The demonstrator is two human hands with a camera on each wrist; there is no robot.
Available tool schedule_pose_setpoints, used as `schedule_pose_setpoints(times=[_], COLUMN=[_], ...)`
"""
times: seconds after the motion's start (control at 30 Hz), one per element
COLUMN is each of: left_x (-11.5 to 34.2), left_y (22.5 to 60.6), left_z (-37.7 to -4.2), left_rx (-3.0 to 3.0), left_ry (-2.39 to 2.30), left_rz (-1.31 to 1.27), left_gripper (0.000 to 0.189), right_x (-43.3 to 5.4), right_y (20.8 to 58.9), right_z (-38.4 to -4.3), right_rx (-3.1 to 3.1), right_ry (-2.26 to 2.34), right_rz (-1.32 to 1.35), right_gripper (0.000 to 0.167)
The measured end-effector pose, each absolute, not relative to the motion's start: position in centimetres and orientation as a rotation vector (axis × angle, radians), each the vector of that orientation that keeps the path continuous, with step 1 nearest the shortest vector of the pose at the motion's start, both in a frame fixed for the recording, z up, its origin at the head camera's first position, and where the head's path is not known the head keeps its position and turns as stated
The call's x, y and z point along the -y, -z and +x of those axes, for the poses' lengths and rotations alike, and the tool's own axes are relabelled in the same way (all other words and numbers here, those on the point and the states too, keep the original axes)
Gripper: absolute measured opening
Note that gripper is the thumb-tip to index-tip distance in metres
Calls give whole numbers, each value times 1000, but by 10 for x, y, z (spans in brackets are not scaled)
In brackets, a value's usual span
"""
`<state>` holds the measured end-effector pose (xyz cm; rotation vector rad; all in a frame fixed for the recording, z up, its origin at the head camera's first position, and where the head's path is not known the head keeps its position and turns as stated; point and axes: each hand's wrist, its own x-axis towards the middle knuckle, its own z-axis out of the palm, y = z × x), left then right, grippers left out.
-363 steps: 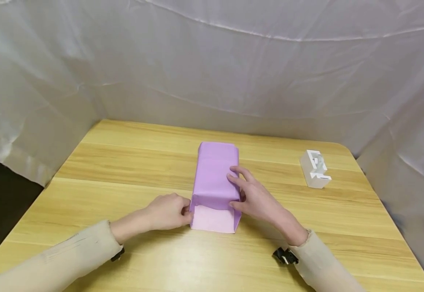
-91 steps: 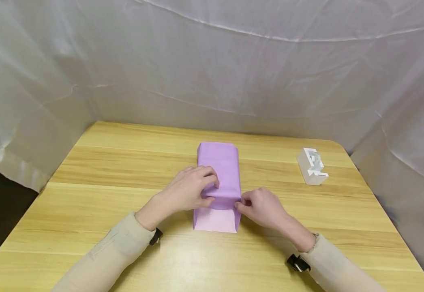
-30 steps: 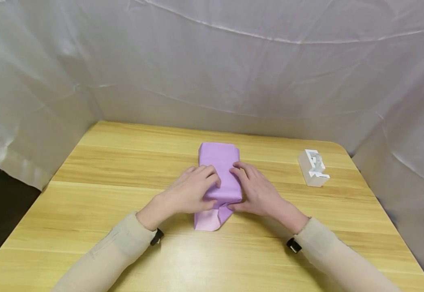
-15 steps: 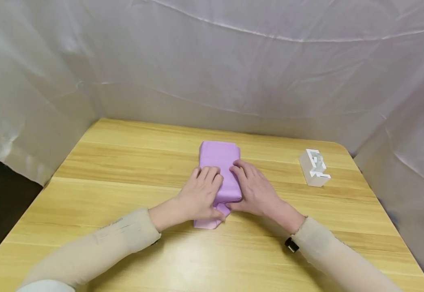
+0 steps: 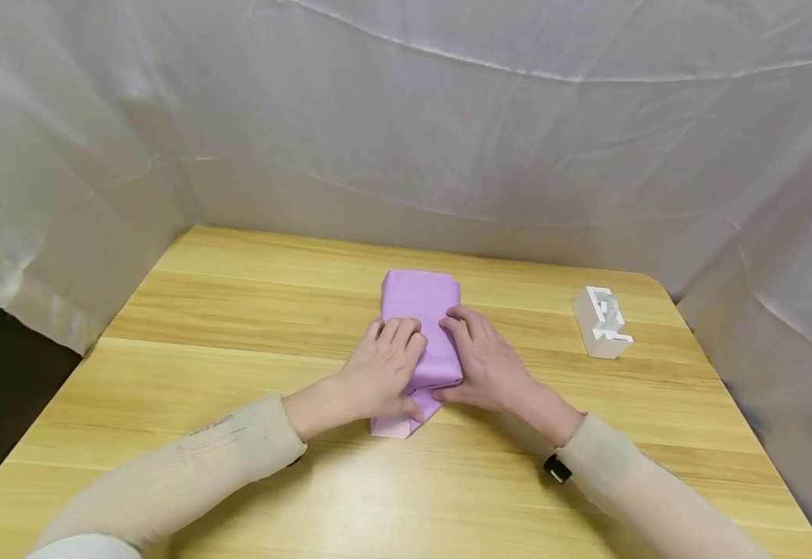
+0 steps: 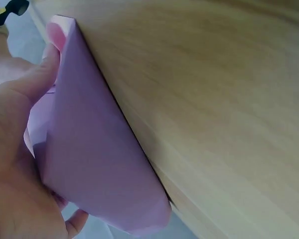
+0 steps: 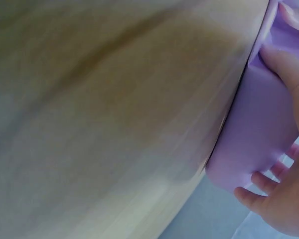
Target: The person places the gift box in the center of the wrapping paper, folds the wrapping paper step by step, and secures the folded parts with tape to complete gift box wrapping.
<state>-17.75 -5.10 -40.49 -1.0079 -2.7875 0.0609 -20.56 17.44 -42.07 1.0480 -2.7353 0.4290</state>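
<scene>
A box-shaped parcel in purple wrapping paper (image 5: pixel 420 295) lies lengthwise on the table, its paper end toward me. At that end the right side of the paper is folded inward into a slanted flap (image 5: pixel 430 401); a pale inner strip (image 5: pixel 388 427) shows at the lower left. My left hand (image 5: pixel 386 369) lays its bent fingers over the parcel's top, its thumb pressing the folded flap. My right hand (image 5: pixel 487 366) holds the right side, fingers along the top edge and thumb at the near end. The left wrist view shows the parcel's left side (image 6: pixel 94 139).
A white tape dispenser (image 5: pixel 598 326) with a clear roll stands at the right rear of the wooden table (image 5: pixel 238 303). Grey-white cloth (image 5: pixel 406 140) hangs behind and on both sides. A black wrist device (image 5: pixel 556 469) sits under the right sleeve.
Three seconds ago my right hand pinched the upright right side flap; it is now folded inward. My left thumb has since come down onto the fold. Over the last half second little has moved.
</scene>
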Motion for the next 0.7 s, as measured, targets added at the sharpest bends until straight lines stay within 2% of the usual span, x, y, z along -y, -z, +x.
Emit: schedule_pose_setpoints(times=[0.17,0.4,0.7], left_x=[47,47,49], left_y=[404,406,408], left_z=[-176,-177,-180], left_rx=[2815,2800,2770], left_ry=[-70,-143,-50], left_rz=[-984,-978,-998], left_gripper=[111,110,95], right_x=[-172,-172,-175], right_y=[422,424,423], right_z=[-203,-202,-204], right_rx=[2674,2665,2695], right_ry=[-308,-363,-428], right_rz=[1063,1040,1035], right_gripper=[112,111,111])
